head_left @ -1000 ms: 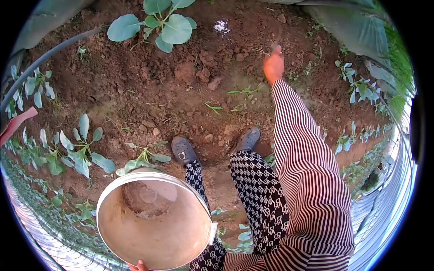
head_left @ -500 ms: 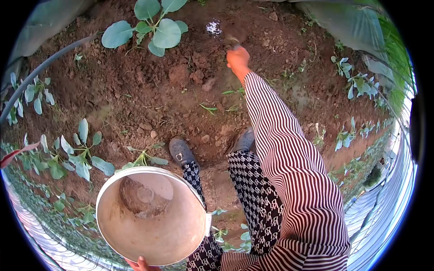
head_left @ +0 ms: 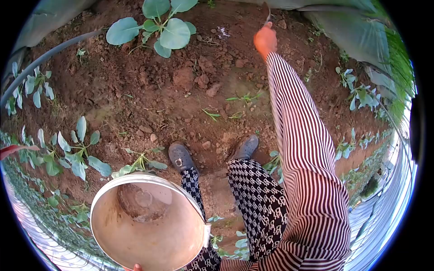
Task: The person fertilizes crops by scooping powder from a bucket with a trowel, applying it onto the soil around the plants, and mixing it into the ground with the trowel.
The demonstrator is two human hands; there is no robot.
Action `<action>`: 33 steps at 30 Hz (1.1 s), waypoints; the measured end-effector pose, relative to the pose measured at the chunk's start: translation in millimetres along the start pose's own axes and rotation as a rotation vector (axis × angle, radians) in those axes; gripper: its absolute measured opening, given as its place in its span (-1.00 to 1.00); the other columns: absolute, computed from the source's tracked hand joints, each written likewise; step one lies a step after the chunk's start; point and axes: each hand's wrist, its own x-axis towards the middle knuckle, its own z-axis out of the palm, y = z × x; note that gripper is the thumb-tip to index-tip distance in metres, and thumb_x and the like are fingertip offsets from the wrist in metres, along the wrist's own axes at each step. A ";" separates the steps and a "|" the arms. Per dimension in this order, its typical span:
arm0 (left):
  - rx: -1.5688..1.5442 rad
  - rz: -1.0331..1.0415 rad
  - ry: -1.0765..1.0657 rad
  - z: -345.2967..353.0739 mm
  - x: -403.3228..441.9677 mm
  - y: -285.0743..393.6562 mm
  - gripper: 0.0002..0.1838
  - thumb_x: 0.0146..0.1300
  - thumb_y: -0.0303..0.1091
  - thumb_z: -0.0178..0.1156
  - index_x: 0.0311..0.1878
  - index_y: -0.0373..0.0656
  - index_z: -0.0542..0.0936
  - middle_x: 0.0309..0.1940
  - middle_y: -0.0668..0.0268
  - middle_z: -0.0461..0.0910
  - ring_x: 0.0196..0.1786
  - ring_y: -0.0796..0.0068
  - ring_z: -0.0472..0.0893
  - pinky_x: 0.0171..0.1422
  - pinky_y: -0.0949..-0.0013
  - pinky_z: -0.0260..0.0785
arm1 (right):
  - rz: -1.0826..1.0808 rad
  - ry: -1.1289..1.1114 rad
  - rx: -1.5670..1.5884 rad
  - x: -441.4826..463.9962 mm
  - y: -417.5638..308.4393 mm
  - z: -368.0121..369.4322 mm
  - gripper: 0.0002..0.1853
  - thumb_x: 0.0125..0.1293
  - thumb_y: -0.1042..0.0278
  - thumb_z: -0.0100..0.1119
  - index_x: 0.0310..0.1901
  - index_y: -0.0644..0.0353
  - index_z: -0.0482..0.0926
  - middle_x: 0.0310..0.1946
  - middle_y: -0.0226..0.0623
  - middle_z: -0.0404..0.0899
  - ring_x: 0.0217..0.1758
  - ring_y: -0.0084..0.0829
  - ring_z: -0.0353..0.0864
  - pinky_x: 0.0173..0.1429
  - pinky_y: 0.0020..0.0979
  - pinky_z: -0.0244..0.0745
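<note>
My right hand [head_left: 265, 39] is closed on a thin tool [head_left: 268, 16], held over the soil at the top, right of a small white patch [head_left: 222, 32]. The tool's far end is hard to make out. At the lower left, my left hand [head_left: 134, 268] grips the rim of a tilted white bucket [head_left: 153, 235]; only a bit of its fingers shows. Inside the bucket there is brownish residue at the bottom. A broad-leaved plant [head_left: 175, 34] grows left of the white patch.
A dark hose [head_left: 54, 49] curves across the upper left. Leafy plants [head_left: 80, 156] stand at the left, others [head_left: 361, 92] at the right. My shoes [head_left: 181, 156] are on the soil. Plastic sheeting [head_left: 348, 34] borders the top right, and a reddish strip [head_left: 18, 150] the left edge.
My right hand moved left towards the white patch, then up and right with the tool. The white patch now looks smaller and fainter. The bucket stays in my left hand.
</note>
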 end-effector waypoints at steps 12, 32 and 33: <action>0.255 0.072 -0.066 -11.2 -2.7 -14.9 -0.55 0.31 -0.19 0.11 0.27 0.07 0.38 0.33 -0.06 0.25 0.31 -0.01 0.31 0.35 0.02 0.18 | -0.413 -0.219 -0.290 -57.2 23.1 -5.4 -0.39 0.35 0.49 -0.13 0.41 0.35 -0.01 -0.07 0.15 0.37 -0.24 0.05 0.60 -0.20 -0.11 0.57; -0.137 0.479 -0.398 -1.4 -27.6 65.3 -0.50 0.19 -0.39 0.16 0.19 -0.35 0.34 0.02 0.18 0.48 0.02 0.37 0.47 0.16 0.34 0.29 | 0.204 -0.166 0.365 -344.1 232.4 -214.1 -0.39 0.12 0.28 0.15 0.26 0.19 0.37 -0.09 0.15 0.56 -0.06 0.08 0.58 0.01 -0.14 0.48; -0.123 0.498 -0.423 -1.1 -31.2 65.4 -0.51 0.19 -0.38 0.16 0.18 -0.35 0.35 0.02 0.17 0.48 0.01 0.36 0.47 0.14 0.33 0.31 | 0.309 -0.221 0.390 -370.7 255.7 -223.1 -0.39 0.12 0.27 0.16 0.26 0.17 0.38 -0.08 0.14 0.56 -0.05 0.06 0.58 0.02 -0.17 0.48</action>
